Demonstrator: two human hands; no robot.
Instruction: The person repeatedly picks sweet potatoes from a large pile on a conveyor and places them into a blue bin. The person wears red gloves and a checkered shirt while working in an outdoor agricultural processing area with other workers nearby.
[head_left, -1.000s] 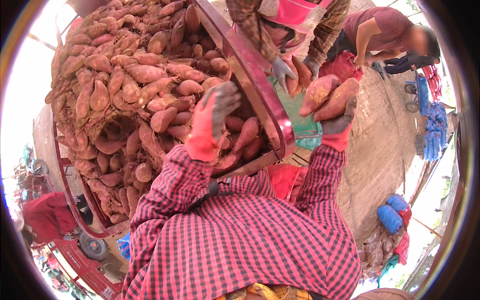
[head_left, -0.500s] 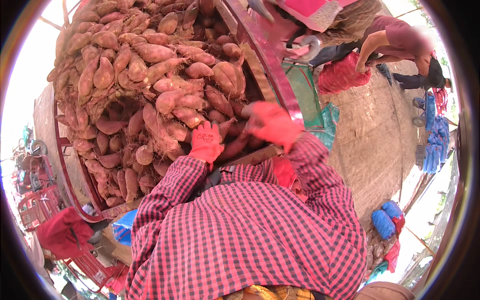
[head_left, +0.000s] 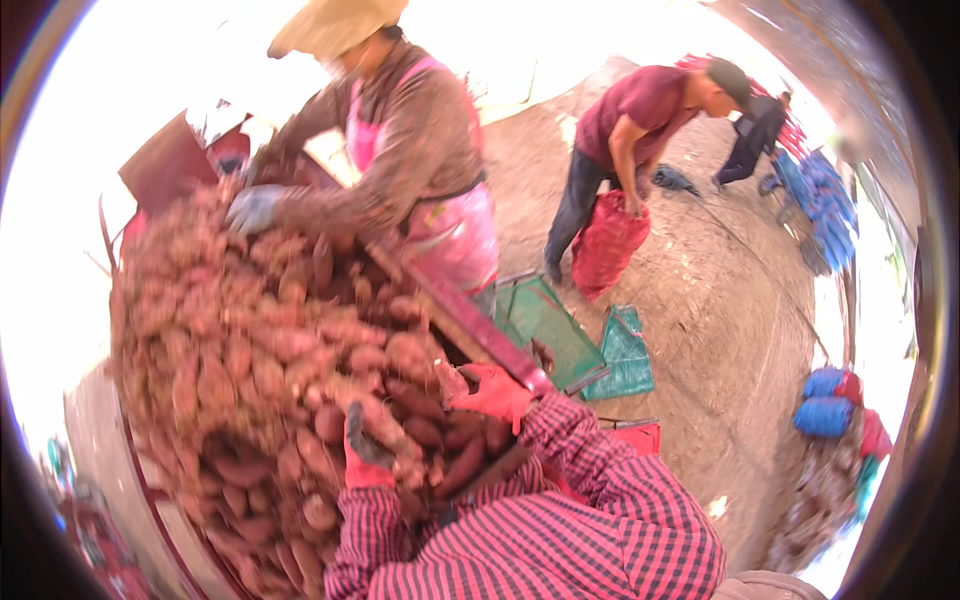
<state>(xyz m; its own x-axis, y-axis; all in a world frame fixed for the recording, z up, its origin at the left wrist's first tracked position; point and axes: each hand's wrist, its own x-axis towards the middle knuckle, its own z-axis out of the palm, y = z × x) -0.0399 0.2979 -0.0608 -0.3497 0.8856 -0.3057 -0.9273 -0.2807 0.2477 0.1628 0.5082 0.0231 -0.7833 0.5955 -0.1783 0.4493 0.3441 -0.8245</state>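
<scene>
A big heap of reddish sweet potatoes (head_left: 250,350) with stringy roots fills a red-sided cart bed. My left hand (head_left: 366,452), in a red glove with a dark palm, is closed around the side of a long sweet potato (head_left: 388,430) at the near part of the heap. My right hand (head_left: 492,393), also red-gloved, is by the cart's right rail (head_left: 500,350). Its fingers curl round the end of a pinkish sweet potato (head_left: 452,384), partly hidden and blurred.
Across the cart, a person in a straw hat and pink apron (head_left: 420,150) reaches a gloved hand into the heap. To the right stand a green mesh crate (head_left: 545,325) and a green bag (head_left: 625,355). Farther off, another person holds a full red mesh sack (head_left: 610,245). Blue bundles (head_left: 825,415) lie right.
The view has swung up and right. My left hand, earlier resting on the heap, now grips a sweet potato. My right hand has moved from a blurred sweep to a hold beside the rail.
</scene>
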